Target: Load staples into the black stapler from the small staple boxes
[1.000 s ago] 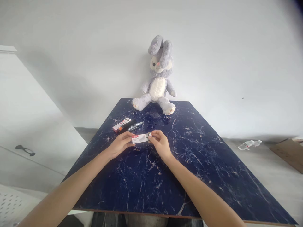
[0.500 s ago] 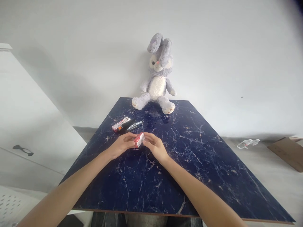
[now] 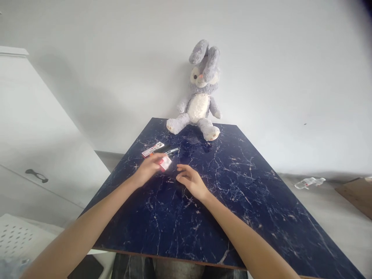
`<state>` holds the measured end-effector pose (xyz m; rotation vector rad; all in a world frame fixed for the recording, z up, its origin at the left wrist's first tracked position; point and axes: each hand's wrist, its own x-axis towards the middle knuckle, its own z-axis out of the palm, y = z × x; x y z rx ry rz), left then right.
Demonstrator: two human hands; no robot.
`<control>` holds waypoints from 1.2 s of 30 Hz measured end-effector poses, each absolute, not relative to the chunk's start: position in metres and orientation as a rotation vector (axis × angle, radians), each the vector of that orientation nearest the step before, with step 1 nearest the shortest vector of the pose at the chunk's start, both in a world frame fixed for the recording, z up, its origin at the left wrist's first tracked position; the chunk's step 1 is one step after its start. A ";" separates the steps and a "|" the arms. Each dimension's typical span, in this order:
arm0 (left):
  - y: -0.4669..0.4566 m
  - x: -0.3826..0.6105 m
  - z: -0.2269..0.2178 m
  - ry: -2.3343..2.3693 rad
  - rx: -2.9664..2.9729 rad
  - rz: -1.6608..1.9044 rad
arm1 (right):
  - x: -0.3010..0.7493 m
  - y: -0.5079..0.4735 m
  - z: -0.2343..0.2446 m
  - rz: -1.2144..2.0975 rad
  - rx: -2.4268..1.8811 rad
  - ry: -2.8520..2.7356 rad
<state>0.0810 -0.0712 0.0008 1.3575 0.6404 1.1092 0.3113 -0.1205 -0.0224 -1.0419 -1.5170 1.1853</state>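
A small red and white box (image 3: 165, 163), a little blurred, is held in my left hand (image 3: 147, 169) over the blue marbled table (image 3: 215, 217). To its right, my right hand (image 3: 193, 181) is apart from the box, fingers half curled with a gap between thumb and forefinger, and nothing in it. Just beyond my left hand lie a flat red and white carton (image 3: 153, 148) and a dark marker pen (image 3: 173, 151). Another black item lies between them, partly covered by my left hand.
A grey plush rabbit (image 3: 200, 108) sits at the table's far edge against the wall. A white cabinet (image 3: 35, 124) with a dark handle stands at left. On the floor at right are a clear plastic bottle (image 3: 308, 183) and a cardboard box (image 3: 356, 197).
My right hand has let go of the small box. My left hand has carried it slightly up and left, away from my right hand. The camera view has shifted a little.
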 end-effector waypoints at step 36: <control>-0.023 0.031 -0.028 1.679 2.374 0.901 | 0.260 -0.011 -0.037 0.454 -1.313 -2.015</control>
